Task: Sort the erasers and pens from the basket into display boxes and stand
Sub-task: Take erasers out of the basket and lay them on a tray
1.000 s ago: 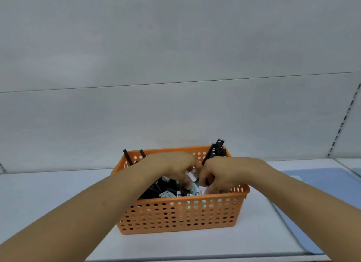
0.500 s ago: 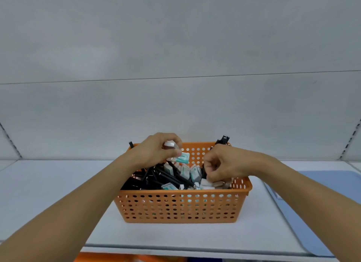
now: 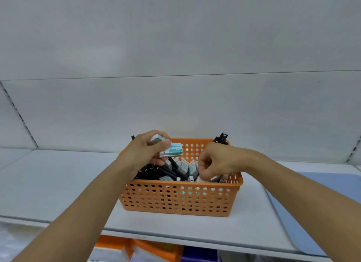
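An orange perforated basket (image 3: 179, 200) stands on a white shelf, filled with black pens (image 3: 166, 171) and small white-and-teal boxed erasers (image 3: 183, 165). My left hand (image 3: 145, 152) is raised above the basket's left half and grips several boxed erasers (image 3: 172, 149) stacked between thumb and fingers. My right hand (image 3: 214, 162) is down inside the basket's right half with its fingers curled among the erasers; what they hold is hidden. A few black pens (image 3: 221, 138) stick up at the back right corner.
The white shelf (image 3: 58, 183) runs left and right of the basket, with a white back wall behind. A pale blue mat (image 3: 316, 199) lies on the shelf to the right. Orange and blue packages (image 3: 156, 250) show on the level below the shelf edge.
My left hand has lifted out of the basket with erasers in its grip. My right hand stays low in the basket's right side. The view has shifted back and slightly left.
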